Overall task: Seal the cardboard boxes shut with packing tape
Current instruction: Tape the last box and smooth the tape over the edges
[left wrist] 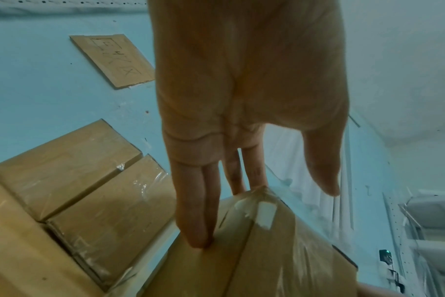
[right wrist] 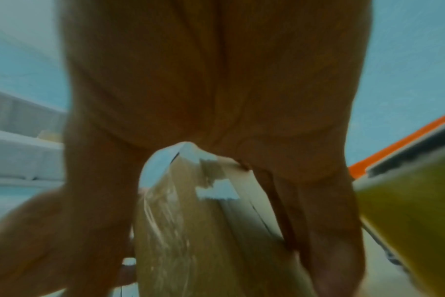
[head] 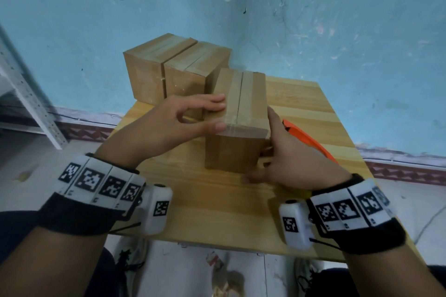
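A cardboard box stands upright in the middle of the wooden table, with clear tape along its top seam and down over its near edge. My left hand presses straight fingers against the box's left upper side, thumb on the near top corner. On the opposite side my right hand lies flat against the box, thumb low at its front. Both hands touch it without curling round it. An orange tape dispenser lies on the table just behind my right hand.
Two more taped cardboard boxes stand side by side at the table's far left corner, close behind the held box. A blue wall rises behind the table. Grey metal shelving stands to the left. The table's near edge is by my wrists.
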Demonstrator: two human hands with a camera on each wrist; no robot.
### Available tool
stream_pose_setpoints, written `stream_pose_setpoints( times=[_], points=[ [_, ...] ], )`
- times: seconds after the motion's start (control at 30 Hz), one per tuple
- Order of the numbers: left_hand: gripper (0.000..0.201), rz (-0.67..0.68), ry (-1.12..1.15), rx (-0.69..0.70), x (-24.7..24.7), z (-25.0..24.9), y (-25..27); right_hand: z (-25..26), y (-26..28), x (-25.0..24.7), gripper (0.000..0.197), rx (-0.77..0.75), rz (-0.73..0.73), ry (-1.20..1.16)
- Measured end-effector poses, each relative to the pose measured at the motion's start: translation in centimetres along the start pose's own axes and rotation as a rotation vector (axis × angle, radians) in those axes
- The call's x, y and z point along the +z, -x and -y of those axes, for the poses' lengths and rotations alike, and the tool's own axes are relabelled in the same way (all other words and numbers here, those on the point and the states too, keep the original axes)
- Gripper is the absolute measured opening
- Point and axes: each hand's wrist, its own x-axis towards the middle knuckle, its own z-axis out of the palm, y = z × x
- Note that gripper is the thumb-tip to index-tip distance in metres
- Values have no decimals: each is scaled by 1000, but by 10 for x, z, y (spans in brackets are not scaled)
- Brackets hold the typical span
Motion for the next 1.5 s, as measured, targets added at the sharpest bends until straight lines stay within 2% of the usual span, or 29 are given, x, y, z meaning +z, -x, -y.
stream_pose_setpoints(
  times=[0.07,0.13,0.27,0.33,0.43,0.67,0.77,0.87,0.9,1.0,1.1,1.17,1.23,1.3,1.5],
  points=[
    [41,-73,-2,4,4,-2,-3,-2,6,-5,150,-5,29,-103],
    [34,-171,27,-4,9,-4,-6,-3,7,-10,136,-58,-15,-200],
    [42,-271,24,-3,20,-5,-10,2,-3,-8,69,-253,-194,-280],
    [39,-311,-16,8,23,-3,-9,5,-8,2,49,-297,-259,-287],
    [40,-312,-39,24,23,-1,-7,6,-11,9,49,-311,-292,-241],
    [51,-218,-39,50,21,0,-3,-6,-12,3,50,-339,-235,-196],
    [54,-179,-28,17,15,2,-1,-3,-1,-5,63,-267,-212,-176],
    [51,-142,30,10,10,1,2,-3,7,-11,72,-166,-275,-211],
    [49,-130,28,11,9,1,3,-3,10,-11,64,-134,-317,-190],
    [49,-144,21,14,9,-2,6,-1,16,-15,14,-167,-447,28],
    [55,-271,46,-38,13,0,7,1,17,-15,23,-250,-437,152],
    [39,-332,56,-79,16,3,7,2,16,-13,22,-270,-429,195],
    [22,-340,48,-88,16,5,7,1,14,-11,20,-282,-424,230],
    [14,-338,43,-87,15,7,7,0,13,-11,18,-295,-393,235],
    [10,-280,104,-51,8,12,9,-4,12,-16,13,-349,-364,200]
  ],
)
